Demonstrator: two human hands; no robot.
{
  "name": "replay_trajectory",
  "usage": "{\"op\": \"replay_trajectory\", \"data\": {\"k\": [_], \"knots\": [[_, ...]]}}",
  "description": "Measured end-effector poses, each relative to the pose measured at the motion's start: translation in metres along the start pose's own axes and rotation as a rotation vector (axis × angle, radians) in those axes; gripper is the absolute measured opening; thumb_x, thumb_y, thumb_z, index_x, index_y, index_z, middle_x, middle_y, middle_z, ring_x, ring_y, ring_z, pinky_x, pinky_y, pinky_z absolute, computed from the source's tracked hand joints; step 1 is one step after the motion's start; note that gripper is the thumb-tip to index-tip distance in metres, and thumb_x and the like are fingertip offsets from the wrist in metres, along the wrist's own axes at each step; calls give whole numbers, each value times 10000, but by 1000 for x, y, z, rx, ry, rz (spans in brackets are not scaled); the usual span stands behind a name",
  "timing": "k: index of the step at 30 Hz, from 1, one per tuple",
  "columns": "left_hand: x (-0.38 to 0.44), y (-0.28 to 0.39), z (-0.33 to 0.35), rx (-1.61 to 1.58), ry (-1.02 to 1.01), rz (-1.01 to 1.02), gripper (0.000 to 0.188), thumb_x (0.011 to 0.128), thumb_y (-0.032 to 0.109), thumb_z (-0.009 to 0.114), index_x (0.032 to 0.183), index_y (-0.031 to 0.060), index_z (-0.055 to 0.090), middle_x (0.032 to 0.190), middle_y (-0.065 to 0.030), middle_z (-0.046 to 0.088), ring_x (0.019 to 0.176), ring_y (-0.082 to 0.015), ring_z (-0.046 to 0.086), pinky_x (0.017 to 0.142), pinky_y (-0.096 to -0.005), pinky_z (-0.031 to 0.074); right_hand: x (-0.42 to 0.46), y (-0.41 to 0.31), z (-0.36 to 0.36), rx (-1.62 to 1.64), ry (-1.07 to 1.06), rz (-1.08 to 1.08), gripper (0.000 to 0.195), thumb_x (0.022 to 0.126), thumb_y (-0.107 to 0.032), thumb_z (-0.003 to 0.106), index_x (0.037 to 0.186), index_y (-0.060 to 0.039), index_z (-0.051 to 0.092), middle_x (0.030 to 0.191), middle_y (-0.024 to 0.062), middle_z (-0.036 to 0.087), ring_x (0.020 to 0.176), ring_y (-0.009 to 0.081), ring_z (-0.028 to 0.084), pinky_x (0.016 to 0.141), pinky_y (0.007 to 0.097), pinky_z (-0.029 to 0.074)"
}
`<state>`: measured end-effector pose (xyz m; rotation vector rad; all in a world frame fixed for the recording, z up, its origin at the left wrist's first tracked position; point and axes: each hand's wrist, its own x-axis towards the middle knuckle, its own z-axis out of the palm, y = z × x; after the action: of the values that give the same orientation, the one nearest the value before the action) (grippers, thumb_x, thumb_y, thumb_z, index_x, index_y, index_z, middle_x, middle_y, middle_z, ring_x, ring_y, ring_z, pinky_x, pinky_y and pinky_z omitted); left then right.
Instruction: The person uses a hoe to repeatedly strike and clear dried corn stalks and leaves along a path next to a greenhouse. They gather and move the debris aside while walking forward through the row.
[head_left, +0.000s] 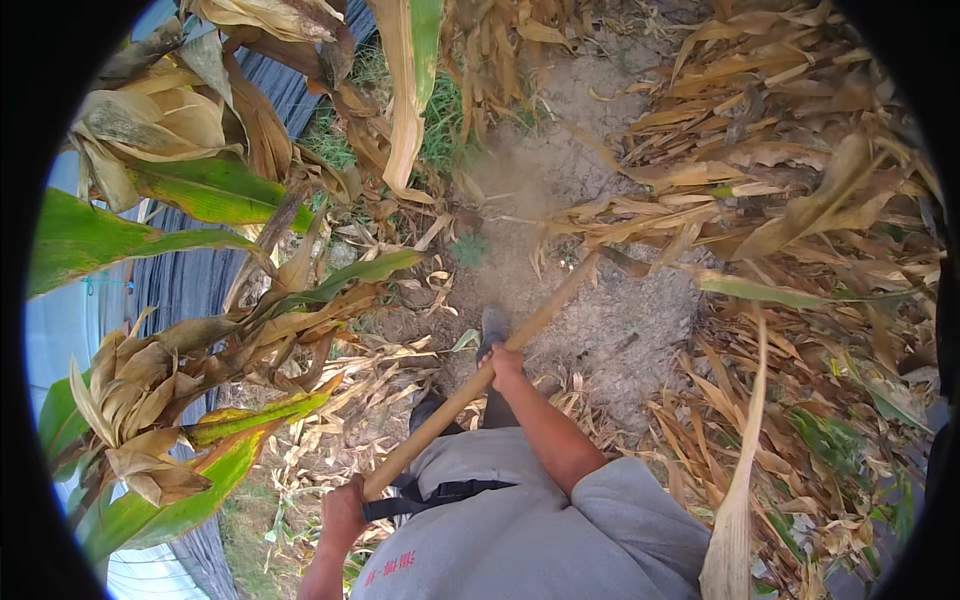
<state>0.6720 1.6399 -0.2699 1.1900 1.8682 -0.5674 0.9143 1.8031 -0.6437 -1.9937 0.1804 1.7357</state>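
Note:
My left hand (343, 513) grips a long wooden tool handle (429, 437) near its lower end, close to my waist. Farther up the same handle, my right hand (507, 363) is closed around the shaft above my shoe (495, 324). The handle slants up to the right, and its far end meets dry corn leaves (660, 210) beside bare soil. Leaves hide the tool's head, so its kind cannot be told. A blurred patch of dust hangs over the ground just ahead of the shoe.
Standing corn plants with dry husked ears (142, 382) and green leaves (217, 187) crowd the left side. Behind them is a dark, pleated sheet (187, 262). Dry corn stalks and leaves (795, 450) lie thickly along the right. Green grass (442, 120) grows at the upper middle.

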Motion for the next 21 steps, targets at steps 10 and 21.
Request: {"op": "replay_trajectory", "data": {"k": [10,21], "knots": [[-9,14,2,-49,141,-18,254,721,142,762,869,77,566,720,-169,675,687,-385,685,636,-493,541,-99,-489,17,-1697,284,-1814,347,965,-308,565,1105,-2,647,1076,199,669,1000,350,652,885,451,503],[10,28,-42,13,94,-76,249,716,139,785,842,62,584,699,-193,664,682,-404,674,631,-499,533,-27,-657,-203,-2127,517,-274,970,872,-778,433,1494,-34,406,1497,217,458,1388,403,427,1163,456,333]]}}
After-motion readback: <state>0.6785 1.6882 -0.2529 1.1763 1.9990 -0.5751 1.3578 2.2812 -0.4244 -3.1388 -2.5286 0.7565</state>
